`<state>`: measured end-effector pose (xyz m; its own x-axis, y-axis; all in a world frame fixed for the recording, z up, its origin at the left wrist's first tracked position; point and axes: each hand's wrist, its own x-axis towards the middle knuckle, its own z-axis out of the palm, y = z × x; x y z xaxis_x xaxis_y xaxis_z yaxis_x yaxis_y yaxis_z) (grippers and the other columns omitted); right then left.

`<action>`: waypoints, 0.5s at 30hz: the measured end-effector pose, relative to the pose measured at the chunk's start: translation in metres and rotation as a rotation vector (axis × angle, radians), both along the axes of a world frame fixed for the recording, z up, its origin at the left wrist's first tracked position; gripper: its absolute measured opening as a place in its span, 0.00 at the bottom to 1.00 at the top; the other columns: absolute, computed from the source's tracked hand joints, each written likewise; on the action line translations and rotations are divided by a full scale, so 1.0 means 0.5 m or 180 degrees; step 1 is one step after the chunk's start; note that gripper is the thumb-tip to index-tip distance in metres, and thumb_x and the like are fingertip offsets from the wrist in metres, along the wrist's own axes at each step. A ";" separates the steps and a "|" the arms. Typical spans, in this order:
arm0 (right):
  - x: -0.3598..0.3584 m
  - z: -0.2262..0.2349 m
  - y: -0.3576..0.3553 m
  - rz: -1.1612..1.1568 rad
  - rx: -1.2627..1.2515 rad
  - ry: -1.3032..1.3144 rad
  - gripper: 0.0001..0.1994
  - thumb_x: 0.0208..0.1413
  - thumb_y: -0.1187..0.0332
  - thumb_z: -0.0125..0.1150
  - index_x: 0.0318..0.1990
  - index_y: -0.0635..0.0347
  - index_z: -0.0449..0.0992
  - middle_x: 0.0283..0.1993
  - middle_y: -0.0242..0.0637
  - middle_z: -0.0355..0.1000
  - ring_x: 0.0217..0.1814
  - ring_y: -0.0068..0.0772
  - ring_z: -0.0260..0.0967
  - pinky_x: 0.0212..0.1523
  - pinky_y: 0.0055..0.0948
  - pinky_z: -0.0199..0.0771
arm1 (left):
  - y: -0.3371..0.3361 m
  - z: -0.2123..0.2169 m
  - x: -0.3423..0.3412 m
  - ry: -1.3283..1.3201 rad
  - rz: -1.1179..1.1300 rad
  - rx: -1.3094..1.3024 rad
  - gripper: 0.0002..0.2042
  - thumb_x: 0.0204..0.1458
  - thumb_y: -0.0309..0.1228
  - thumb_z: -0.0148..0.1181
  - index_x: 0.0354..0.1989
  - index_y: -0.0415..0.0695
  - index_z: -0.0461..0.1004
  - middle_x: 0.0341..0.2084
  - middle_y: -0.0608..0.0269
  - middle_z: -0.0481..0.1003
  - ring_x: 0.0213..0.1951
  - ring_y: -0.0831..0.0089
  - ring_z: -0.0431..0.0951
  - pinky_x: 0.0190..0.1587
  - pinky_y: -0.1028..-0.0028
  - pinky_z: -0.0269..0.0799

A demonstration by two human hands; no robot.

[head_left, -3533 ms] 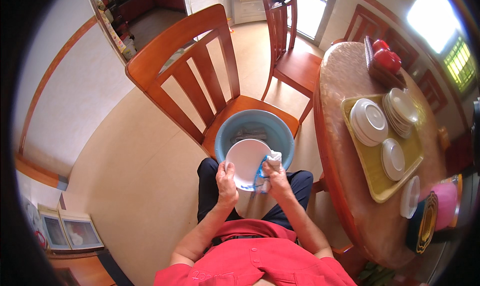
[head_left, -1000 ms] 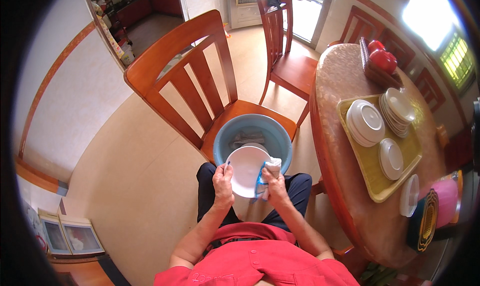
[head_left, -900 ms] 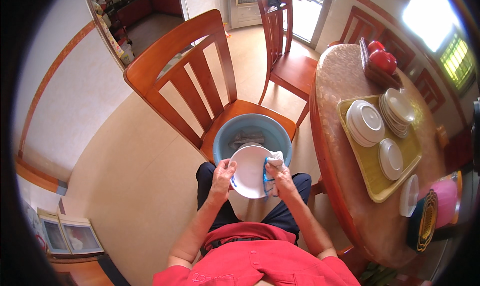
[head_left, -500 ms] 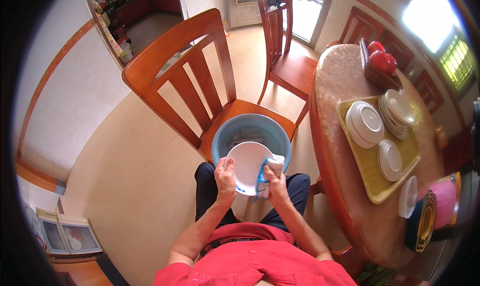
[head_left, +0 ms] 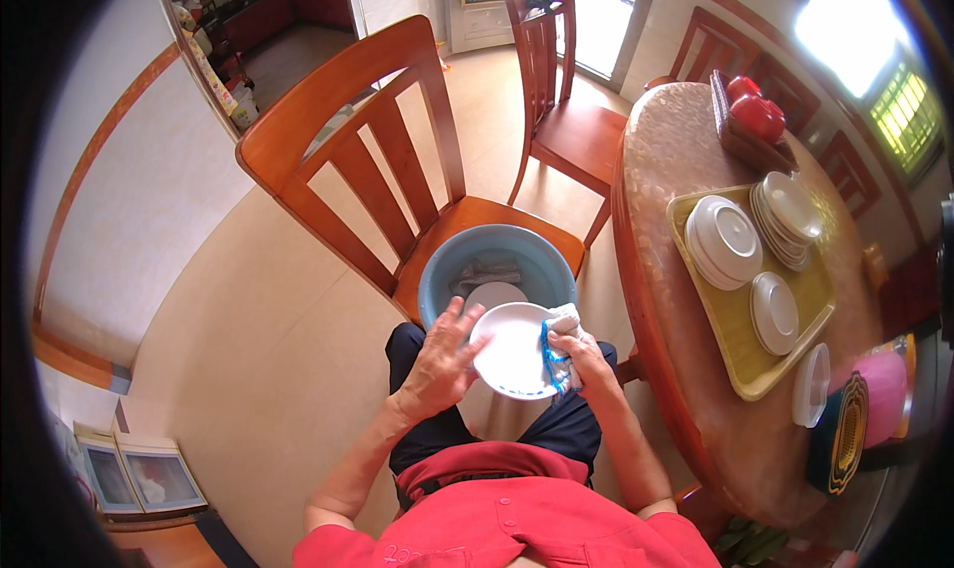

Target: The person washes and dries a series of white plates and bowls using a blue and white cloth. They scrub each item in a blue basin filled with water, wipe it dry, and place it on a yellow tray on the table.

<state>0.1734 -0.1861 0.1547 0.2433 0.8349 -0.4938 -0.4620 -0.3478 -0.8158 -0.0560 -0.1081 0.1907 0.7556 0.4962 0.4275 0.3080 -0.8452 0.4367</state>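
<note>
A white dish with blue marks along its rim is held over my lap, at the near edge of a blue basin. My right hand grips the right rim of the dish through a white cloth with blue edging. Beside the left rim is my left hand, its fingers spread; whether the thumb touches the dish I cannot tell. Inside the basin lie another white dish and a greyish cloth-like bundle.
The basin stands on a wooden chair. To the right, a table carries a yellow tray with stacked white dishes, a basket with red round things, and a clear plastic container. A second chair stands farther back.
The left hand has let go of the dish rim and spread its fingers. The dish has shifted slightly right and nearer me, uncovering another white dish in the basin.
</note>
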 end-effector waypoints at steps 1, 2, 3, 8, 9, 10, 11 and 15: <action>0.000 -0.005 -0.002 0.0087 0.0022 0.0094 0.12 0.49 0.71 0.57 0.41 0.63 0.70 0.33 0.31 0.70 0.32 0.21 0.68 0.35 0.23 0.69 | -0.002 0.001 0.003 0.0203 -0.0164 0.0419 0.22 0.40 0.27 0.60 0.48 0.42 0.68 0.54 0.52 0.62 0.62 0.52 0.52 0.61 0.58 0.48; -0.002 -0.011 -0.005 0.0167 0.0045 0.0193 0.12 0.49 0.70 0.57 0.42 0.63 0.70 0.33 0.31 0.70 0.32 0.21 0.68 0.35 0.23 0.69 | -0.007 0.001 0.008 0.0114 -0.0313 0.0552 0.14 0.40 0.25 0.58 0.39 0.42 0.72 0.51 0.56 0.66 0.59 0.58 0.59 0.60 0.59 0.52; -0.004 -0.013 -0.008 0.0244 0.0067 0.0291 0.12 0.49 0.70 0.57 0.42 0.63 0.70 0.33 0.31 0.70 0.32 0.21 0.68 0.36 0.23 0.69 | -0.009 0.001 0.008 0.0114 -0.0519 0.0590 0.13 0.41 0.24 0.57 0.38 0.43 0.72 0.50 0.56 0.67 0.58 0.59 0.61 0.60 0.59 0.53; 0.010 0.085 -0.036 0.0429 -0.0194 0.0274 0.17 0.53 0.56 0.56 0.42 0.61 0.70 0.34 0.31 0.71 0.33 0.20 0.68 0.34 0.20 0.69 | -0.020 0.034 0.017 -0.0140 -0.1006 0.0607 0.08 0.42 0.24 0.55 0.33 0.43 0.72 0.42 0.59 0.74 0.48 0.65 0.72 0.56 0.59 0.60; 0.012 0.106 -0.046 0.0454 -0.0121 0.0013 0.19 0.54 0.54 0.54 0.42 0.61 0.69 0.33 0.30 0.70 0.31 0.19 0.67 0.32 0.20 0.69 | -0.022 0.043 0.019 -0.0199 -0.1059 0.0541 0.08 0.42 0.24 0.55 0.33 0.43 0.72 0.42 0.59 0.74 0.48 0.65 0.72 0.56 0.59 0.60; 0.020 0.115 -0.057 0.0408 0.0099 -0.0113 0.19 0.54 0.52 0.53 0.41 0.61 0.69 0.32 0.29 0.69 0.30 0.18 0.66 0.32 0.20 0.68 | -0.022 0.052 0.024 -0.0291 -0.1101 0.0371 0.09 0.41 0.23 0.56 0.34 0.42 0.73 0.41 0.59 0.74 0.47 0.64 0.73 0.55 0.60 0.61; 0.034 0.122 -0.077 0.0328 0.0307 -0.0246 0.20 0.54 0.51 0.52 0.41 0.60 0.69 0.31 0.28 0.68 0.30 0.17 0.65 0.31 0.19 0.68 | -0.024 0.064 0.032 -0.0383 -0.1173 0.0190 0.09 0.41 0.23 0.56 0.34 0.42 0.73 0.40 0.59 0.75 0.47 0.64 0.73 0.55 0.60 0.61; 0.083 0.169 -0.142 0.0302 0.0493 -0.1104 0.22 0.54 0.53 0.54 0.46 0.62 0.68 0.34 0.30 0.68 0.34 0.20 0.65 0.35 0.23 0.67 | -0.031 0.088 0.052 -0.0807 -0.1566 -0.0771 0.11 0.39 0.22 0.59 0.35 0.41 0.73 0.40 0.55 0.75 0.45 0.61 0.74 0.52 0.61 0.64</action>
